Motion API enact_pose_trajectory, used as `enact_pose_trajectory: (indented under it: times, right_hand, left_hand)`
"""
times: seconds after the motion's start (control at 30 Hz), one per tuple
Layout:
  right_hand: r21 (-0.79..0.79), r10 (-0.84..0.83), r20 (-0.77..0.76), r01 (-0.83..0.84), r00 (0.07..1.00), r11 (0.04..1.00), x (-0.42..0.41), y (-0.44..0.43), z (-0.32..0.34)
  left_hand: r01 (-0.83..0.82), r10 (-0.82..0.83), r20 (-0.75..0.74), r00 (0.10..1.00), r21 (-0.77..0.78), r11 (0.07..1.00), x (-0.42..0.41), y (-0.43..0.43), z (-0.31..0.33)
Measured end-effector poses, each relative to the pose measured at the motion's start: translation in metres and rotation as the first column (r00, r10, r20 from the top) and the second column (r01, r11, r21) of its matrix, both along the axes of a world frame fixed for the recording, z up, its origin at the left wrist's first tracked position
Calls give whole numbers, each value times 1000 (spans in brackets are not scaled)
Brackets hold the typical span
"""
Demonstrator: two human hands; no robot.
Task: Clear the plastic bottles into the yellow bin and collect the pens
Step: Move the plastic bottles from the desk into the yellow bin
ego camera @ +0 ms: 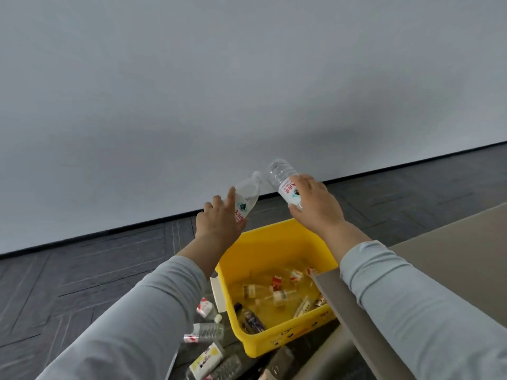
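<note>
Two clear plastic bottles are up in your hands, both raised above the far rim of the yellow bin (274, 242). Your left hand (219, 219) grasps the left bottle (247, 197) low on its label. The thumb lies beneath it and the fingers (231, 196) stretch up along its far side. Its capped neck points up and right, past your fingertips.

Your right hand (315, 204) is wrapped around the label of the right bottle (282, 174), fingers curled over it. Its ribbed wide end sticks out up and left beyond them. The left bottle's cap sits just beside that ribbed end; you cannot tell whether they touch.

Down in the bin lie the binned bottles (277, 294). The loose bottles (205, 331) lie on the dark floor (82, 270) just left of the bin. The table (452, 242) edge crosses the bin's right corner, under your right sleeve (411, 297).
</note>
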State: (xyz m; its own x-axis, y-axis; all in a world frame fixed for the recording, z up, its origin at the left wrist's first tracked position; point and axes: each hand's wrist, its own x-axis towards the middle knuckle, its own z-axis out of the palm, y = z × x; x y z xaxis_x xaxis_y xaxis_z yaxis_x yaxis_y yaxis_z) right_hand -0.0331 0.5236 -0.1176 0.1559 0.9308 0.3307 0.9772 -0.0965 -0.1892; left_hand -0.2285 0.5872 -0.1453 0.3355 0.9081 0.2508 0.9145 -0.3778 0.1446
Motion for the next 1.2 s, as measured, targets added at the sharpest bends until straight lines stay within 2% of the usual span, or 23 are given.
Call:
enact_pose_trajectory:
  times: [0.2,0.6,0.77,1.07,1.2]
  right_hand:
    - [-81,-108,-53,104,993,991,18,20,-8]
    - [-63,-107,-57,103,993,993,20,20,-13]
    - [-67,-111,-76,106,991,992,21,19,-14]
    - [-88,-111,-81,104,990,991,17,15,-15]
    - [-76,-115,-39,112,993,991,12,3,-9]
  left_hand:
    - [22,-22,4,1000,-24,999,16,19,-16]
    - [75,-83,-61,995,-124,989,51,27,-42]
    - [62,-101,-198,975,-193,979,68,33,-46]
    - [122,-139,-165,976,-112,986,51,15,-33]
    - [170,-181,-184,966,-72,983,42,1,-14]
